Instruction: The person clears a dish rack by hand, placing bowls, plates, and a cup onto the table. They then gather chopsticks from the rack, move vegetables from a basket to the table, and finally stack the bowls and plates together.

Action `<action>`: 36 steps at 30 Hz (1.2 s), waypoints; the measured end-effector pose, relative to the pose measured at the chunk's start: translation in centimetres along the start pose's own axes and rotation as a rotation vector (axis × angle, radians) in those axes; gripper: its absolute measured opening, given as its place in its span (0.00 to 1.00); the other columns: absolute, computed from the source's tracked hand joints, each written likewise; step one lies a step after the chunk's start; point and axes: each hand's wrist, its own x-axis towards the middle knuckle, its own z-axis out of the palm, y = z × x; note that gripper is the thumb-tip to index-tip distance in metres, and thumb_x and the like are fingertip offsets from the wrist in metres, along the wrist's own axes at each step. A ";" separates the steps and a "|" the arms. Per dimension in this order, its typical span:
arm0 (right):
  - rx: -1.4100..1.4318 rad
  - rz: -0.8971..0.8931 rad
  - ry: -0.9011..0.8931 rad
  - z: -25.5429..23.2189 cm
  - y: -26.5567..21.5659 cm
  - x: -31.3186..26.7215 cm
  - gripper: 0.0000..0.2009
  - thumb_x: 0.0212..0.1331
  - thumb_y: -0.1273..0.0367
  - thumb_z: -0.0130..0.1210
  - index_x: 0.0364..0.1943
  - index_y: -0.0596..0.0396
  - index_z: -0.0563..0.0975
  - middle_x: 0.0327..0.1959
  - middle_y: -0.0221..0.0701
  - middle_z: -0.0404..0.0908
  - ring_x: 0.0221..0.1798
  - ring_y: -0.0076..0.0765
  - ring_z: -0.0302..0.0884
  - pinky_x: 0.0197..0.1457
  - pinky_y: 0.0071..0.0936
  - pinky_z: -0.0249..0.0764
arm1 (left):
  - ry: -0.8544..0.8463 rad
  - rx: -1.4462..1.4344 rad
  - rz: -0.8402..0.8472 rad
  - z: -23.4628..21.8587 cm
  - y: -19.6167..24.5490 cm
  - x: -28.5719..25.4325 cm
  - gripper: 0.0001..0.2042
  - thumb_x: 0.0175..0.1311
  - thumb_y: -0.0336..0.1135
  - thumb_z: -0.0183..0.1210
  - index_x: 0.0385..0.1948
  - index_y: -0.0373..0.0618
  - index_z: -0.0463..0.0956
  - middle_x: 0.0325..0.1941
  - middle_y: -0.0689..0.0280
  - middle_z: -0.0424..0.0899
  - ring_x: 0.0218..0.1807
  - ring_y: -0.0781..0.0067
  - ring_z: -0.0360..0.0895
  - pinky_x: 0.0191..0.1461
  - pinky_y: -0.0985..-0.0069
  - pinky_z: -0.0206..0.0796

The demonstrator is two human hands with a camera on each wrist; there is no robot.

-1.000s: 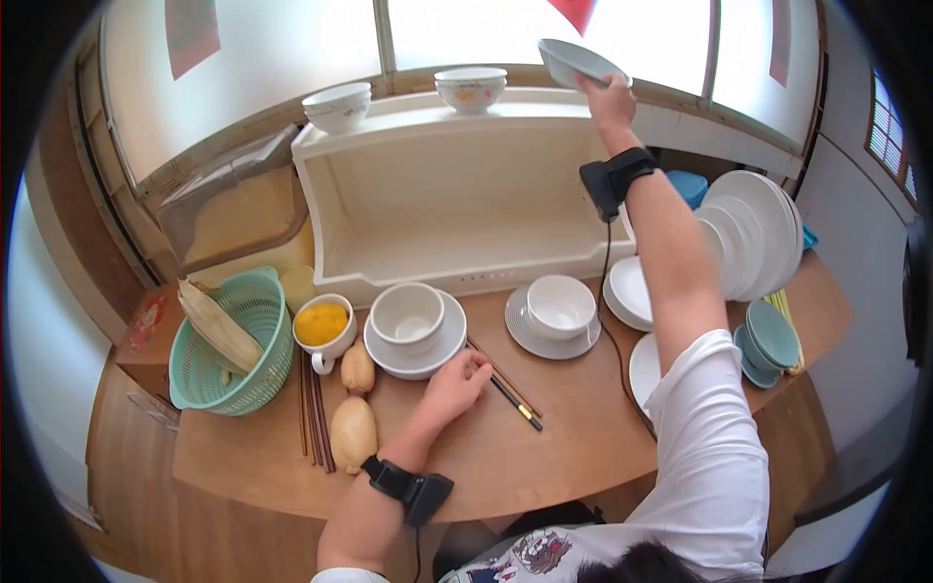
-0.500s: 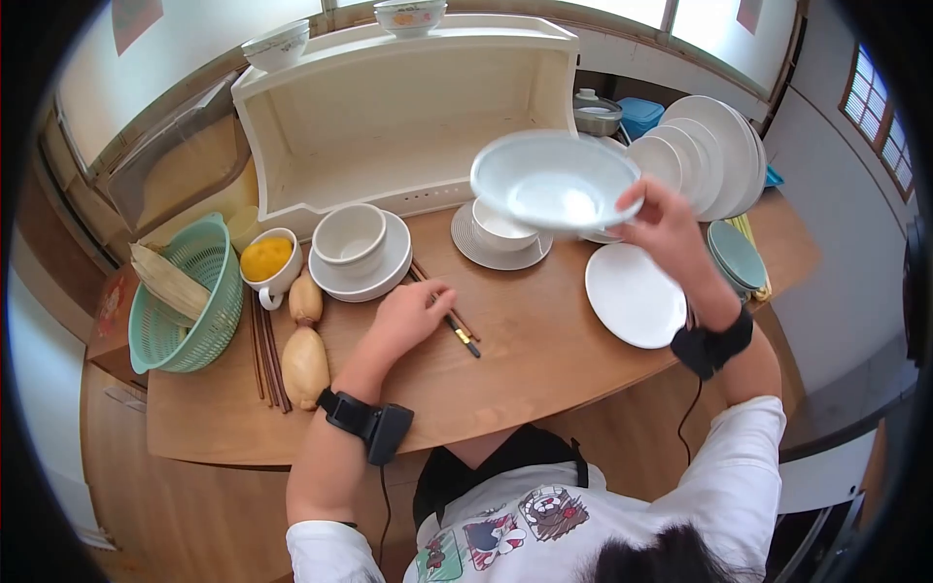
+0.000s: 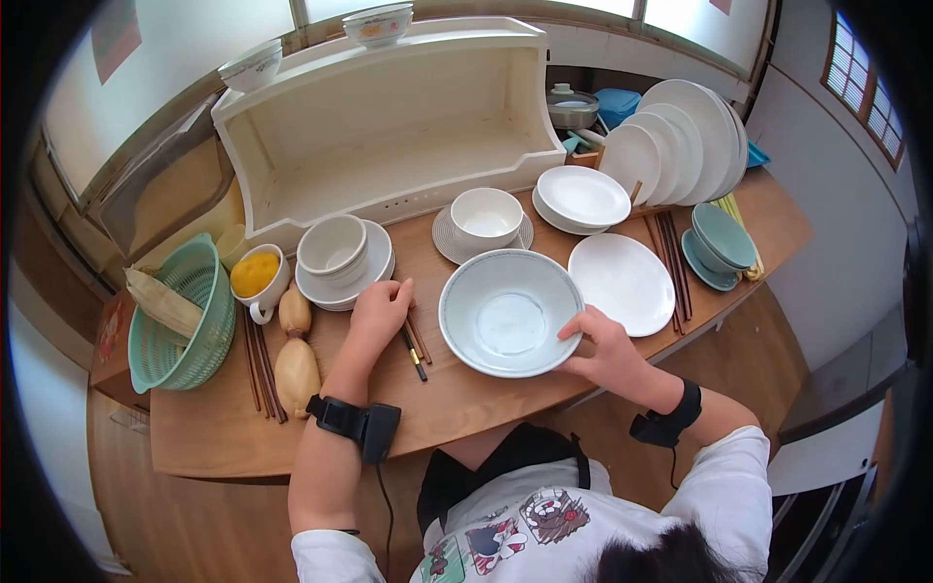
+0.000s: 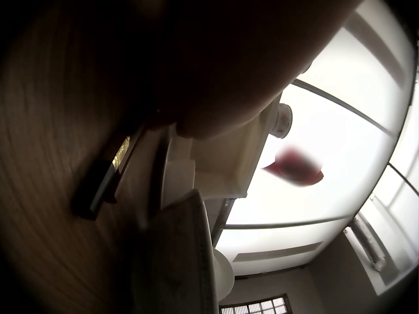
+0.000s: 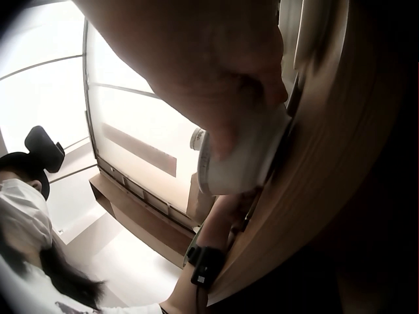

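A large pale bowl (image 3: 512, 311) is upright at the middle of the table's front part; whether its base touches the wood I cannot tell. My right hand (image 3: 612, 358) grips its right rim, thumb and fingers on either side of the wall; the right wrist view shows the hand (image 5: 209, 72) over the bowl (image 5: 239, 160). My left hand (image 3: 380, 313) rests, fingers loosely bent, beside brown and black-and-gold chopsticks (image 3: 416, 358), covering their upper ends. In the left wrist view the black chopstick (image 4: 105, 176) lies below the fingers. Stacked white bowls (image 3: 333, 248) stand just behind this hand.
Behind are a cream rack (image 3: 389, 126) and a small bowl on a ridged plate (image 3: 486, 219). White plates (image 3: 622, 284), chopsticks (image 3: 671, 262) and green bowls (image 3: 723, 238) sit right. Left are a green basket (image 3: 185, 340), a mug (image 3: 262, 282) and a tan gourd (image 3: 296, 364).
My right hand has brought the large bowl from above the rack down and toward me to the table's front part. My left hand has stayed beside the chopsticks. The head view has shifted.
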 end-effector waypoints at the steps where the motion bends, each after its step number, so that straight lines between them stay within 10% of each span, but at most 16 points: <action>1: -0.050 0.042 -0.083 -0.1 -0.3 -0.1 0.15 0.37 0.75 0.60 0.33 0.58 0.70 0.36 0.39 0.71 0.40 0.40 0.71 0.45 0.28 0.66 | 0.001 -0.005 -0.008 0.0 0.1 -0.1 0.18 0.56 0.46 0.47 0.19 0.40 0.76 0.16 0.58 0.75 0.22 0.61 0.73 0.31 0.70 0.64; 8: -0.440 0.018 -0.225 -3.9 -2.8 2.1 0.26 0.44 0.81 0.46 0.53 0.59 0.61 0.41 0.46 0.70 0.47 0.52 0.66 0.51 0.34 0.63 | 0.107 -0.059 0.050 0.7 0.1 -0.2 0.19 0.55 0.47 0.49 0.18 0.37 0.73 0.15 0.54 0.73 0.21 0.56 0.72 0.28 0.66 0.62; 21: -0.475 -0.669 0.500 -3.3 -6.7 31.6 0.34 0.42 0.57 0.60 0.53 0.55 0.59 0.45 0.54 0.65 0.47 0.57 0.67 0.47 0.40 0.66 | 0.102 -0.059 0.016 0.4 0.2 -0.3 0.18 0.56 0.47 0.48 0.23 0.40 0.75 0.20 0.53 0.76 0.28 0.52 0.74 0.32 0.64 0.65; 36: -0.462 -0.063 0.509 3.9 -5.9 48.8 0.29 0.39 0.53 0.59 0.41 0.63 0.70 0.39 0.53 0.72 0.44 0.51 0.71 0.48 0.37 0.68 | 0.040 0.010 -0.037 -0.4 1.4 -1.0 0.18 0.55 0.48 0.48 0.27 0.41 0.76 0.22 0.59 0.77 0.29 0.58 0.75 0.33 0.68 0.65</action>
